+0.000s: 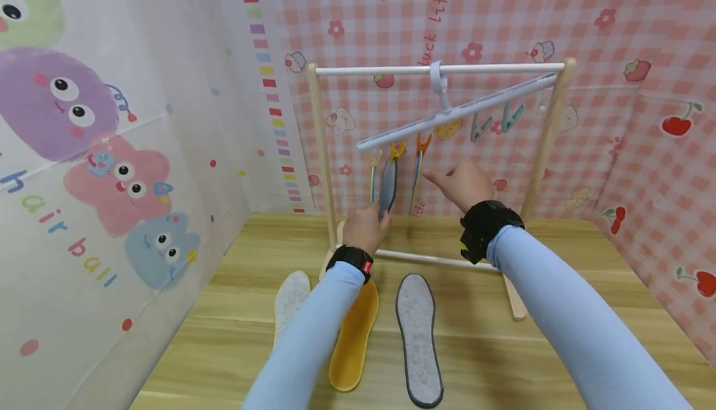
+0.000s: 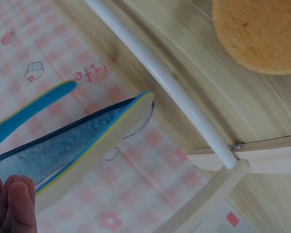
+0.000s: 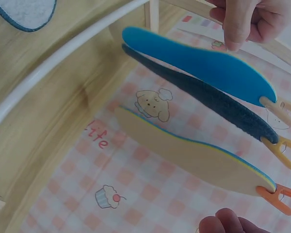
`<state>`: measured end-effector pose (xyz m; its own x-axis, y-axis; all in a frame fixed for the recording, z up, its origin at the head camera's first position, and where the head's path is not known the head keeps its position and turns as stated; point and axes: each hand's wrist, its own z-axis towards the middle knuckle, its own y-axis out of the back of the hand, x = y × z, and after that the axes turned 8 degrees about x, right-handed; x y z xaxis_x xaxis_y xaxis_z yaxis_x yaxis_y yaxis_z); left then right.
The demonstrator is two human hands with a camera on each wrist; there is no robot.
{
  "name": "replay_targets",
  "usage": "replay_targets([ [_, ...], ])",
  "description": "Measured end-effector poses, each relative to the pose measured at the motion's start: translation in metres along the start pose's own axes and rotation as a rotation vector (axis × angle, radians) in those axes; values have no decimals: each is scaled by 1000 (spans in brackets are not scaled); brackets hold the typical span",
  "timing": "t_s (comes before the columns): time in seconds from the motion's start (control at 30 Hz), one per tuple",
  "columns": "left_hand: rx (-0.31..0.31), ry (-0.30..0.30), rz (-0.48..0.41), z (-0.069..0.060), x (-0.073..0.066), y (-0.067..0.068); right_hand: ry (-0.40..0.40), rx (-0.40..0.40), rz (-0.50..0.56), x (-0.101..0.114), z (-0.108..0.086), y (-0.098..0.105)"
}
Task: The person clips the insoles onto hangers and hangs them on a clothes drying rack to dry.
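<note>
Three insoles hang from clips under a tilted pale hanger (image 1: 403, 130). Two, the left insole (image 3: 199, 63) and right insole (image 3: 194, 158), have blue and beige faces; the middle insole (image 1: 388, 186) has a dark edge. Their clips are a pale clip (image 3: 277, 111), a yellow clip (image 3: 280, 150) and an orange clip (image 3: 277, 198). My left hand (image 1: 365, 227) is beside the lower part of the left and middle insoles, fingers loosely bent; contact is unclear. Near the right insole, just below the orange clip, is my right hand (image 1: 467, 186), its thumb and fingertips apart in the right wrist view.
A white rod (image 1: 380, 71) on a wooden frame (image 1: 322, 161) carries the hanger. A grey clip (image 1: 480, 128) and a green clip (image 1: 511, 117) hang at its right. On the wooden table lie a grey insole (image 1: 418, 335), an orange insole (image 1: 353, 345) and a pale insole (image 1: 291, 298).
</note>
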<state>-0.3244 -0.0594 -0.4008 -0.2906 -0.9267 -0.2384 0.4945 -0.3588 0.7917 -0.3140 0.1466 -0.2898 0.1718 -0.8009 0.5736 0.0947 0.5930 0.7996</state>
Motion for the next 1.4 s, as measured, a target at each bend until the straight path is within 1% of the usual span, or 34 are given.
replay_targets([
  [0.13, -16, -6, 0, -2, 5, -1, 6, 11, -8, -4, -3, -1],
  [0.23, -7, -2, 11, -3, 8, -1, 3, 17, -26, -8, -6, -3],
  [0.3, 10, 0, 15, -4, 8, -1, -10, 22, -36, -11, -8, -5],
  [0.4, 20, -4, 14, -5, 9, -3, -16, 36, -34, -15, -11, -8],
  [0.53, -4, -13, 31, -5, 10, -4, -24, 57, -28, -21, -14, -11],
  [0.63, -30, -17, 42, -5, 11, -3, -44, 76, -26, -24, -17, -13],
  [0.7, -36, -14, 45, -5, 11, -1, -52, 83, -15, -26, -20, -14],
  [0.8, -9, -3, 40, -6, 13, 1, -54, 97, -6, -29, -24, -16],
  [0.87, 29, 8, 28, -6, 14, 1, -49, 99, -7, -31, -27, -16],
  [1.0, 104, 33, 7, -8, 17, 3, -66, 137, -10, -35, -33, -19],
  [1.03, 114, 38, 4, -9, 18, 3, -73, 152, -10, -37, -34, -20],
  [1.23, 141, 47, 17, -15, 18, 4, -82, 199, -17, -46, -44, -27],
  [1.4, 150, 41, -1, -21, 20, 3, -84, 219, -3, -55, -54, -31],
])
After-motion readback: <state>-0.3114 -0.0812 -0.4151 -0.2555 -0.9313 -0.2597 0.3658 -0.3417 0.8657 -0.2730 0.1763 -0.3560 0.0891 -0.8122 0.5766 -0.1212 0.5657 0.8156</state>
